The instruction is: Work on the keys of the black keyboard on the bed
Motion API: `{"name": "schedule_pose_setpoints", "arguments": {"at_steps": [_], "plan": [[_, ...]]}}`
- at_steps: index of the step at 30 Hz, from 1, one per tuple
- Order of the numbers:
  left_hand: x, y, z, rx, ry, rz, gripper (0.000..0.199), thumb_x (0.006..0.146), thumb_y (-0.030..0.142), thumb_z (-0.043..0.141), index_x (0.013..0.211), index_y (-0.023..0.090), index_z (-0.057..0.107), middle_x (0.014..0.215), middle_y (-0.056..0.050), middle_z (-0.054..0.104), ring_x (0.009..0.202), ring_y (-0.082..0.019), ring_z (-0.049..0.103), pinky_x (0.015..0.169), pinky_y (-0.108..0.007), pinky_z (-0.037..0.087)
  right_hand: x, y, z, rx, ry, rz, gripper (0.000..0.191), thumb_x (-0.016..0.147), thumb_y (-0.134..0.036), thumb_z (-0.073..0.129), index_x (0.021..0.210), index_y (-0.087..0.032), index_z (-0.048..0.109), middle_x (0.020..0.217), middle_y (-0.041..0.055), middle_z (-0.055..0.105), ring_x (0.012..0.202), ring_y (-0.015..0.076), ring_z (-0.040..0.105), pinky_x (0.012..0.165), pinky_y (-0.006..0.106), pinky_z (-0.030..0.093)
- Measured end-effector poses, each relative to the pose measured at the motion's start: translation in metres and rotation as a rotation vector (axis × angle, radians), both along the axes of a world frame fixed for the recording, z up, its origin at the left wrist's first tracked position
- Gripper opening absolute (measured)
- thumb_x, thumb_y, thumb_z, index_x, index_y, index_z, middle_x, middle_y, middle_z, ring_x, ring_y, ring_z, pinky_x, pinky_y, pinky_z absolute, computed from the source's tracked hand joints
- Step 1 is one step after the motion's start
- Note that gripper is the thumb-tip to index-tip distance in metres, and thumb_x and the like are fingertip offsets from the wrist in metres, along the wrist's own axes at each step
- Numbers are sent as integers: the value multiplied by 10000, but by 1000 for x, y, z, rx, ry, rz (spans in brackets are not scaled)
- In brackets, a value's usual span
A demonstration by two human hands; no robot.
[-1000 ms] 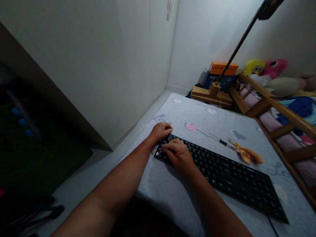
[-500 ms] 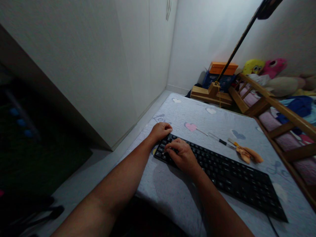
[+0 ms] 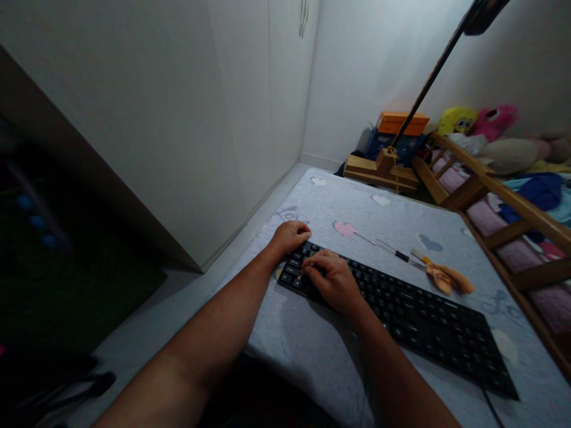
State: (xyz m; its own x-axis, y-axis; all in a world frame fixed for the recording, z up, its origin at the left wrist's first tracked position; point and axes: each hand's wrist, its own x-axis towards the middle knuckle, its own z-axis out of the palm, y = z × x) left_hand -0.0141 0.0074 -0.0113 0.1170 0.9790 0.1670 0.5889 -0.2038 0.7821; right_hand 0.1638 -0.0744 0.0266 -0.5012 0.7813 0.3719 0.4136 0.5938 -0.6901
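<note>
A black keyboard lies slantwise on the covered table. My left hand is closed on the keyboard's far left corner, with its fingertips partly hidden. Over the keys at the left end, my right hand pinches a thin cotton swab. Its small pale tip points down at the bottom-row keys, while most of its stick is hidden by the fingers. Beyond the keyboard are a thin white stick, a wire tool with a black handle, a brush and a crumpled orange cloth.
A pale heart-print cover is spread over the table. The keyboard cable runs off at the near right. A white wardrobe stands left, a wooden bed rail right. A black pole rises from a wooden base behind.
My right hand has shifted slightly to the right along the keys with the cotton swab, uncovering more keys at the left end. My left hand stays on the corner.
</note>
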Motion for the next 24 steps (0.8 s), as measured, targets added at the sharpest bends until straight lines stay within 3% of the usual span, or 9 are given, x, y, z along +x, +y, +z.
{"name": "schedule_pose_setpoints", "arguments": {"at_steps": [24], "plan": [[1,-1,2,-15,7,8,234,782,283,581,819,146,767,743,-39,741,715,-169,651,661,-254,469,3,3,-3,-3,-3,-78,155,857,-120,614,873,-207,742,829,47,695,842,198,627,819,351,473]]}}
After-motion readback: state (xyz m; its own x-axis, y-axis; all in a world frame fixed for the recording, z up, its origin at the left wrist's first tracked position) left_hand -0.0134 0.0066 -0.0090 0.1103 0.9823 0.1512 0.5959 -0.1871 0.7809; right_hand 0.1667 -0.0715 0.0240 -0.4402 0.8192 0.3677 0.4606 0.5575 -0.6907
